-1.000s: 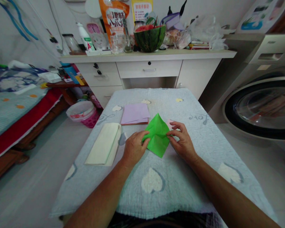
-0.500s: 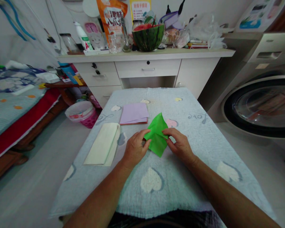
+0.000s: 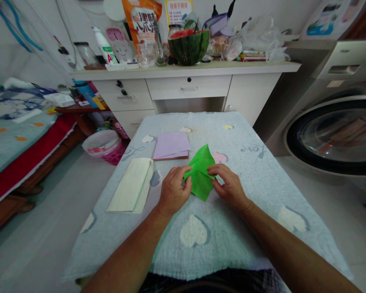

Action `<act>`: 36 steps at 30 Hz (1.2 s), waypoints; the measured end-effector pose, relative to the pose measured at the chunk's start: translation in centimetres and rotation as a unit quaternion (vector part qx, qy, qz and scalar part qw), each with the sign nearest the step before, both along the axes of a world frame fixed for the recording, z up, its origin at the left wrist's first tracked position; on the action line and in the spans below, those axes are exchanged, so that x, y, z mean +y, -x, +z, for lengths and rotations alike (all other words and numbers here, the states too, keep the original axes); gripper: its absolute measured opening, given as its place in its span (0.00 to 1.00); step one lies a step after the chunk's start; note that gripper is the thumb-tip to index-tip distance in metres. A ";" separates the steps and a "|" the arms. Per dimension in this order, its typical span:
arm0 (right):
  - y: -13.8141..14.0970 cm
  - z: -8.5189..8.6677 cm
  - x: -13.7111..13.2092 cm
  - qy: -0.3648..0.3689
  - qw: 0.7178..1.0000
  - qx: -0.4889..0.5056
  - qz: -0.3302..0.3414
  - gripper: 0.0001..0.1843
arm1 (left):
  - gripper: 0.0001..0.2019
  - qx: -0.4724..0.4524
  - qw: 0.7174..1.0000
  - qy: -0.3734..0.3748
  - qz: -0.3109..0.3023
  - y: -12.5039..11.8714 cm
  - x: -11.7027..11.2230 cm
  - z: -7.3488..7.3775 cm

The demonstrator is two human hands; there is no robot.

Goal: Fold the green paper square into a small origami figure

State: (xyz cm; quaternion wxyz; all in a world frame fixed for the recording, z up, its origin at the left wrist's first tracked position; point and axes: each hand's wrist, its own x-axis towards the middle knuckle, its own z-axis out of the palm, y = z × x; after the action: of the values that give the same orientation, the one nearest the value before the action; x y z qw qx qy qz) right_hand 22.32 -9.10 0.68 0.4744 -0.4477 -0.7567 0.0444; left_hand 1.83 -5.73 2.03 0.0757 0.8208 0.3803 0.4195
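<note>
A folded green paper (image 3: 201, 173) lies near the middle of the cloth-covered table (image 3: 201, 244), its point aimed away from me. My left hand (image 3: 172, 191) pinches its left edge with fingers curled. My right hand (image 3: 228, 185) pinches the right edge, thumb and forefinger closed on the paper. Both hands rest on the cloth on either side of the paper.
A stack of lilac and red paper sheets (image 3: 171, 145) lies just beyond the green paper. A cream folded sheet (image 3: 131, 185) lies to the left. Behind stands a desk (image 3: 189, 87) with a halved watermelon (image 3: 189, 44). A washing machine (image 3: 335, 134) is at right, a pink bin (image 3: 103, 145) and a bed (image 3: 15, 138) at left.
Both hands have drawn closer together, narrowing the green paper. A pink heart on the cloth by my right hand is now uncovered.
</note>
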 end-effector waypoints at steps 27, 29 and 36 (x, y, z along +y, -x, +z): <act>0.0 0.0 0.0 -0.004 1.000 -0.003 -0.007 0.14 | 0.11 0.009 0.999 -0.010 -0.037 1.1 -0.5 0.7; 0.0 0.0 0.1 -0.001 1.000 -0.003 -0.007 0.14 | 0.11 0.015 0.999 -0.020 -0.034 1.1 -0.3 0.6; 0.1 0.0 0.1 -0.009 1.000 -0.014 -0.008 0.14 | 0.13 0.023 0.998 -0.029 -0.053 1.1 -0.2 0.5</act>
State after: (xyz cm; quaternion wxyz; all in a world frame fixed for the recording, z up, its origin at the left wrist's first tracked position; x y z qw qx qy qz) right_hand 22.24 -9.02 0.70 0.4677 -0.4503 -0.7601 0.0274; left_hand 0.75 -5.90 2.52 0.0652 0.8513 0.3252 0.4065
